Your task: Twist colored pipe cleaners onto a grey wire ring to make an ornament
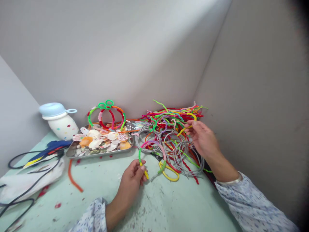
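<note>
My left hand (132, 177) pinches one end of an open hoop (154, 142) wrapped in green, pink, purple and yellow pipe cleaner. The hoop's other end is bare grey near the tip. Raised at the right, my right hand (204, 138) grips a curled yellow pipe cleaner (191, 115) between thumb and fingers. Scissors with red and yellow handles (172, 177) lie just behind the hoop. Coils of grey wire (178, 151) and a heap of coloured pipe cleaners (166, 116) spread below and behind my right hand.
A metal tray (101, 155) of seashells stands at left centre, with finished-looking wrapped rings (124, 117) propped on it. Further left are a white bottle with a blue lid (62, 124), black cables (29, 187) and a plastic bag (45, 175). Grey walls enclose the table (96, 193).
</note>
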A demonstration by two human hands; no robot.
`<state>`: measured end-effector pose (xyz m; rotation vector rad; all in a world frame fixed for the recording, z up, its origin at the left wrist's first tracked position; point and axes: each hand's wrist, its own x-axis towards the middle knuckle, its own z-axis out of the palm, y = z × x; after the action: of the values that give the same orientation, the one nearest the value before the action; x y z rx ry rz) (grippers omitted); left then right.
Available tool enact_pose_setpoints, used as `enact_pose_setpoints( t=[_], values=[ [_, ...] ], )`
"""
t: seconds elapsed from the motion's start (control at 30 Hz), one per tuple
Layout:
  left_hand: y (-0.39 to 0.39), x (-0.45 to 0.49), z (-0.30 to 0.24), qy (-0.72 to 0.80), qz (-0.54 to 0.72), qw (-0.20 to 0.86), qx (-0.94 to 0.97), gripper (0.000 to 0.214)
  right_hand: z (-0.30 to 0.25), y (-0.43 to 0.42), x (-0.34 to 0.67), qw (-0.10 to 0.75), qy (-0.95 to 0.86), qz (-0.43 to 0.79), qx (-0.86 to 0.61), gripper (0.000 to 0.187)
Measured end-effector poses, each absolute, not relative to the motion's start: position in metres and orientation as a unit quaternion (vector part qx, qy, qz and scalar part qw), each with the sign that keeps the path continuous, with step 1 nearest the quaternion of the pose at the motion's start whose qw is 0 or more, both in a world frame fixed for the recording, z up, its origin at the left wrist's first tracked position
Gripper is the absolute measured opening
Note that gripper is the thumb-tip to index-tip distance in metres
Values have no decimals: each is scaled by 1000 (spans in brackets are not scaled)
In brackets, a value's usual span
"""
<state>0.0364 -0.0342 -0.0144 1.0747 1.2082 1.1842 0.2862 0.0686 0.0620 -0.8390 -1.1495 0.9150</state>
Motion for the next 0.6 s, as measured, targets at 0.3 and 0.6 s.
enact_pose_setpoints(
  t=[0.3,0.6],
  values=[
    [-34,36,-18,501,493,547,454,31,87,56,296,714,-490,400,-299,12],
    [-34,37,-18,502,496,545,452,37,89,41,293,409,-710,376,-434,27]
  ],
)
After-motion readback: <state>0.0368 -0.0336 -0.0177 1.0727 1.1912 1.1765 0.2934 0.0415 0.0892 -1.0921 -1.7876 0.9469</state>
